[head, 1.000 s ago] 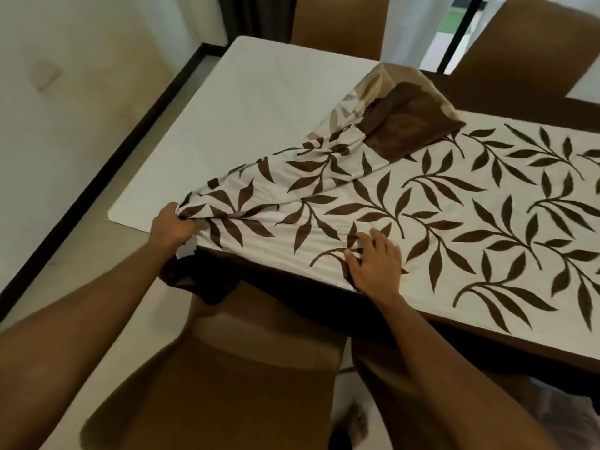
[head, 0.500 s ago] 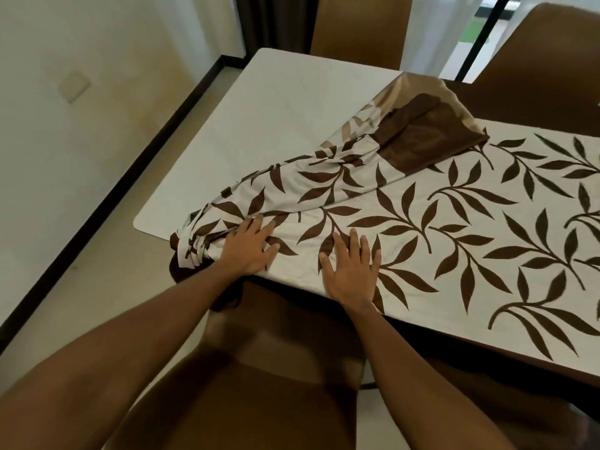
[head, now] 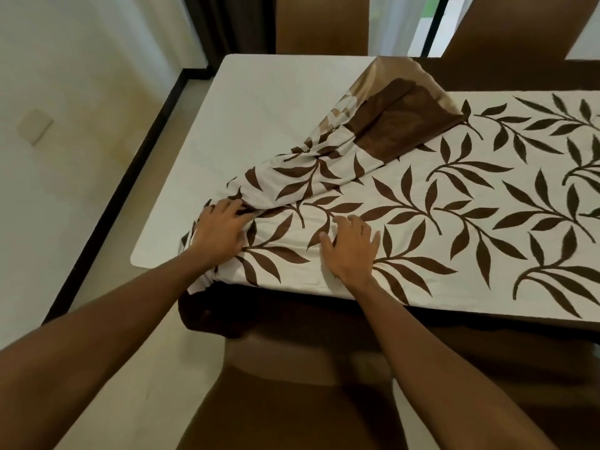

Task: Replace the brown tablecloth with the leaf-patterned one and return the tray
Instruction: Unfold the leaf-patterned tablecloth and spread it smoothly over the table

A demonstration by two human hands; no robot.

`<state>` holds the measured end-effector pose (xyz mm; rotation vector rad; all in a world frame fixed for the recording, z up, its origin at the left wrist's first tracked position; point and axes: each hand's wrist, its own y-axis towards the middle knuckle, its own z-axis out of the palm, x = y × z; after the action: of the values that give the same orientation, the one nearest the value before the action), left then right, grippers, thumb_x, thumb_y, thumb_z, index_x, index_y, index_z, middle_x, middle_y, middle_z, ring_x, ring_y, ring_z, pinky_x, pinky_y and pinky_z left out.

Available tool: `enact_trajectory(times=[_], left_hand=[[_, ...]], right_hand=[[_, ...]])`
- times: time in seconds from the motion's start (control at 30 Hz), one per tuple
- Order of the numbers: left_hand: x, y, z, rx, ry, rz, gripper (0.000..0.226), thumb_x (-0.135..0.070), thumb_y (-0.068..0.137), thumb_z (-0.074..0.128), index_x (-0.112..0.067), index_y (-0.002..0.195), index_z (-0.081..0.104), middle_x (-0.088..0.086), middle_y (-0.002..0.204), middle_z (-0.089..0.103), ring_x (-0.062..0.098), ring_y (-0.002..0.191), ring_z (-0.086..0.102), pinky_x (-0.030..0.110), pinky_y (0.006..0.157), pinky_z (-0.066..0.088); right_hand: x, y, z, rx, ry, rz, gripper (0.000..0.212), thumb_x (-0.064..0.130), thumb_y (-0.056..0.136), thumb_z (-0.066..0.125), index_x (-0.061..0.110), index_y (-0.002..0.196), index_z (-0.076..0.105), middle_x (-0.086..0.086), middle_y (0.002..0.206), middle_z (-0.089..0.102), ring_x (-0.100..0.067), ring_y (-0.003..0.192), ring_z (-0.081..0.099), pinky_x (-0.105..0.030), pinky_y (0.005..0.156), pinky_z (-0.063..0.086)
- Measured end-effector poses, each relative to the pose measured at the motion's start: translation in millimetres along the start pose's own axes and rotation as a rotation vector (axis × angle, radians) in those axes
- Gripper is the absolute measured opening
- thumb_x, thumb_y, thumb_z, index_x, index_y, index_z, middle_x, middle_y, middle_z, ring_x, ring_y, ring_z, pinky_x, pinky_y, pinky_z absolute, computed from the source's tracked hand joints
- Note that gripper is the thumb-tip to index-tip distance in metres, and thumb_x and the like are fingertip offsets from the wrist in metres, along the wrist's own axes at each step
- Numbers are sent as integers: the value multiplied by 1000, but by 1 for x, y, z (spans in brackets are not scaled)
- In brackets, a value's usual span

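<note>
Table: its white top is lying bare across the left end, so the job is looking only partly done; no tray is showing anywhere in view.
Leaf-patterned tablecloth: it is lying flat over the right part of the table, while its left end is sitting bunched and folded back, with a brown underside turned up at the far corner.
Step in hand: spreading that bunched end leftward over the bare top. To do it well, the near hem should be kept level with the table edge while the gathered cloth is drawn out, and the far folded corner is needing to be flipped over afterwards.
Right hand: it is pressing palm down with fingers spread, gripping nothing, pinning the cloth near the front edge.
Left hand: it is resting on the gathered end with fingers curled over the folds; whether it is actually pinching cloth I cannot tell.
Chair: it is standing tucked just below the near edge.
Change from half a second ago: the left hand is now sitting further over the bunch, and the fingers of the right hand are looking more bent.
</note>
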<state>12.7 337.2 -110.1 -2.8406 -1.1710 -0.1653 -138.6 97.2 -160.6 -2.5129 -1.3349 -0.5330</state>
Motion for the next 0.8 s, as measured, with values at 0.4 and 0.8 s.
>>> enact_trajectory(times=[0.4,0.8], left_hand=[[88,87,31,76,-259,-69,63,-41,83,63,-28,141,41,9,158,25,38,127,43,57,98,41],[166,72,13,48,-730,-237,57,-35,88,65,-18,139,47,15,147,38,35,124,51,48,101,48]], right_hand=[[96,27,65,-77,-103,78,57,59,99,37,31,147,44,-5,162,36,-27,151,27,-57,124,12],[146,53,43,92,-66,399,54,43,94,52,22,143,44,-7,150,41,-34,141,36,-60,111,36]])
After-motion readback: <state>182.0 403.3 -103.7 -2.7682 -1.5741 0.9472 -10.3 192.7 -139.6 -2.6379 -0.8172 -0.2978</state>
